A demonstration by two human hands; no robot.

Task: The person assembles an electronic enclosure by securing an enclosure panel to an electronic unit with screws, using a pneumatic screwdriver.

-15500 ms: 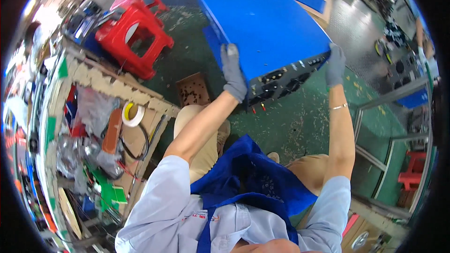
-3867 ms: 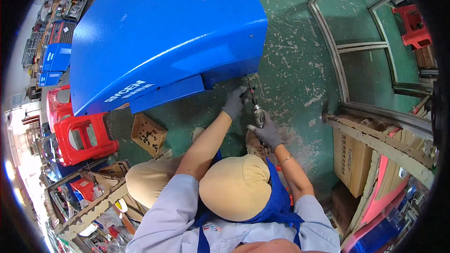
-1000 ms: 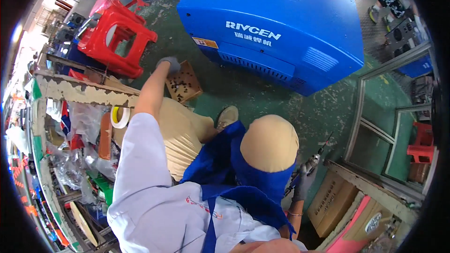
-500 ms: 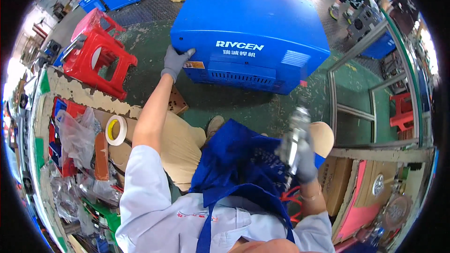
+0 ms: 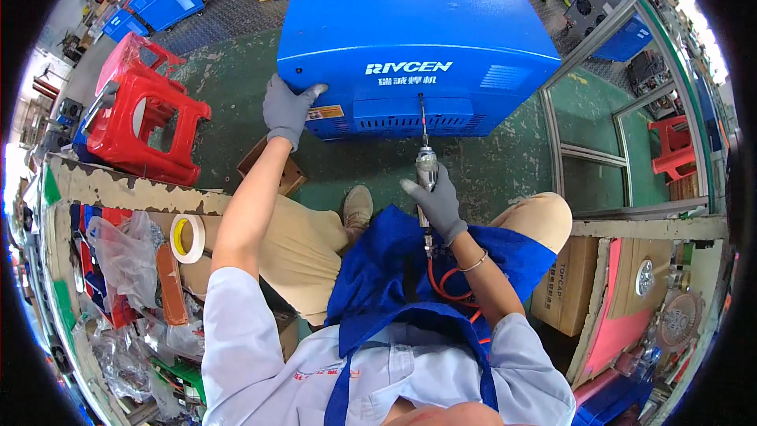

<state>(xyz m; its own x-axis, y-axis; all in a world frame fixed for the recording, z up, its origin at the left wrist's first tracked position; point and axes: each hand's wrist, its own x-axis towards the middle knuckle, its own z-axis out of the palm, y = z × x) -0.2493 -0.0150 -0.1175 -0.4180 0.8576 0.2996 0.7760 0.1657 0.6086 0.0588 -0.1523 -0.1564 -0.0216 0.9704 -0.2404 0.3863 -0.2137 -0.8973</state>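
Observation:
A large blue machine casing (image 5: 418, 24) with a slotted vent panel stands before me. My left hand (image 5: 288, 113), in a grey glove, grips its left front edge, thumb on the front face and fingers along the side. Another grey glove covers my right hand (image 5: 441, 203), which is wrapped round a silver air screwdriver (image 5: 426, 166). The tool points away from me, and its long bit meets the casing's front just above the vent panel. Whether a screw sits at the tip is too small to tell. A red air hose (image 5: 438, 288) curls from the tool's rear.
Stacked red stools (image 5: 150, 110) stand at left, beside a bench with white tape (image 5: 188, 238) and plastic bags. A small open box (image 5: 272, 170) lies by my left leg. At right are a metal-framed glass panel (image 5: 587, 134) and cardboard boxes (image 5: 564, 284). Another person stands far right.
My right hand has swung the screwdriver left and forward from beside my right knee, bringing its bit to the casing's front. The left hand stays at the casing's edge.

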